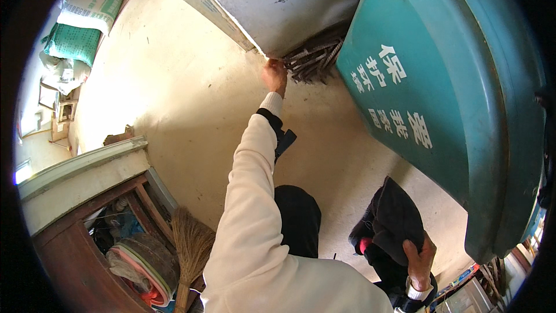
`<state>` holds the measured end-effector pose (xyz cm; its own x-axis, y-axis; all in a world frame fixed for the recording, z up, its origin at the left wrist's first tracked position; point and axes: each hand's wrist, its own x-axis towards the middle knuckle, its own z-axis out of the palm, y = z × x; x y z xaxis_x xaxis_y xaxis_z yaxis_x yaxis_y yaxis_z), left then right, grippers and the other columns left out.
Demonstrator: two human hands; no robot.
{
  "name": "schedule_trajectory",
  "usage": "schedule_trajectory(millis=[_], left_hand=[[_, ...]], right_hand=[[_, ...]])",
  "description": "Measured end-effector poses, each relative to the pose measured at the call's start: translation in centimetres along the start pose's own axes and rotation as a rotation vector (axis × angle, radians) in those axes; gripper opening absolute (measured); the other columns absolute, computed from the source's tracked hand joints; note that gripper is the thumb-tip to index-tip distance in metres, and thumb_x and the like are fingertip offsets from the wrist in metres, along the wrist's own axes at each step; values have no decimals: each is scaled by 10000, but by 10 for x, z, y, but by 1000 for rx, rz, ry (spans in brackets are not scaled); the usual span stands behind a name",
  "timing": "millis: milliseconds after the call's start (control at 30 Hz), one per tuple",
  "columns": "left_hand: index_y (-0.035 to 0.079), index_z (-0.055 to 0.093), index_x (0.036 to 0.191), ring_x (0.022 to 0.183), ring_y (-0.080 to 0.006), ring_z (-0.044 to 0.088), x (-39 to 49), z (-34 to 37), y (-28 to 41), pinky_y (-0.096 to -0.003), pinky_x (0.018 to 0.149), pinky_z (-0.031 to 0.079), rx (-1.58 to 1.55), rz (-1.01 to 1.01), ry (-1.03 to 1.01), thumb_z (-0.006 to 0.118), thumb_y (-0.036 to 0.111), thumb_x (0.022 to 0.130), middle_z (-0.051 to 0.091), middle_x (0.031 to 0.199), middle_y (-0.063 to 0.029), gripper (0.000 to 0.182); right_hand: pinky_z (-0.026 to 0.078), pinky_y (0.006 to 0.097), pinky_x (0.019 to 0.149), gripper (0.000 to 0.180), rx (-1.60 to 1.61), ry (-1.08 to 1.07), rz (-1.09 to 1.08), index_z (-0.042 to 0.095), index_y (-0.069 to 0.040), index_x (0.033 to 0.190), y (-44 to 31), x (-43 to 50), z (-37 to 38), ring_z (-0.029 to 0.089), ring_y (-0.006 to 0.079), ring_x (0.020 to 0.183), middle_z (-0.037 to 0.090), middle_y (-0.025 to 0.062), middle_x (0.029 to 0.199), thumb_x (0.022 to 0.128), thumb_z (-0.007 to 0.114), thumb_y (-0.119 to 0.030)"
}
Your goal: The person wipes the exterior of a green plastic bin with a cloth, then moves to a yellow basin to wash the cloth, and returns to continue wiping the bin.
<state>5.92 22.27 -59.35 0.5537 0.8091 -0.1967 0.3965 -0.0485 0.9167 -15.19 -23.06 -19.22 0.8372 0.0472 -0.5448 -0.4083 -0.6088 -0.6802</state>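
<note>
My left hand [275, 74] reaches down to the foot of a pale wall corner, its fingers curled beside a bundle of dark thin sticks or rods [315, 58]. Whether those fingers hold anything is hidden. At the lower right, my right hand [420, 257] grips a folded dark cloth [397, 221], thumb on top, above my leg and dark shoe. Close to the sticks stands a large green plastic bin [417, 78] with white writing on its side.
A straw broom [191, 243] leans by a wooden cabinet [74, 265] at the lower left, with basins [145, 265] inside. Filled sacks [93, 4] lie along the far left wall. A door frame [204, 4] stands left of the wall corner.
</note>
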Motion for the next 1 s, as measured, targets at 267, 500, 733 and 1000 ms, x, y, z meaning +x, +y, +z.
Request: schedule_trajectory(millis=[267, 500, 733, 1000], left_hand=[[26, 714, 873, 789, -327, 691, -11, 2, -2, -410, 715, 528, 76, -338, -187, 677, 294, 825, 698, 789, -184, 276], [-6, 702, 821, 632, -314, 684, -52, 14, 33, -408, 684, 539, 530, -17, -421, 645, 331, 832, 675, 662, -170, 342], [-53, 668, 741, 563, -245, 682, -58, 22, 36, -345, 586, 552, 819, 263, -526, 601, 159, 839, 656, 588, -162, 243], [-94, 607, 826, 577, -328, 682, -89, 24, 47, -417, 492, 585, -291, -554, -237, 558, 10, 887, 659, 710, -212, 130]], right_hand=[[475, 312, 660, 347, 49, -12, 28, 613, 42, 961, -2, 0, -2, 573, 142, 727, 670, 97, 819, 870, 670, -288], [470, 308, 643, 357, -18, -4, 30, 603, 42, 933, 2, 0, -3, 558, 137, 697, 660, 97, 797, 873, 665, -305], [459, 304, 603, 339, -31, -4, 4, 596, 41, 929, 0, 1, -2, 543, 129, 678, 643, 90, 767, 877, 656, -289], [481, 309, 627, 354, 27, -6, 7, 603, 46, 965, -4, 3, 0, 582, 143, 707, 671, 105, 830, 876, 652, -293]])
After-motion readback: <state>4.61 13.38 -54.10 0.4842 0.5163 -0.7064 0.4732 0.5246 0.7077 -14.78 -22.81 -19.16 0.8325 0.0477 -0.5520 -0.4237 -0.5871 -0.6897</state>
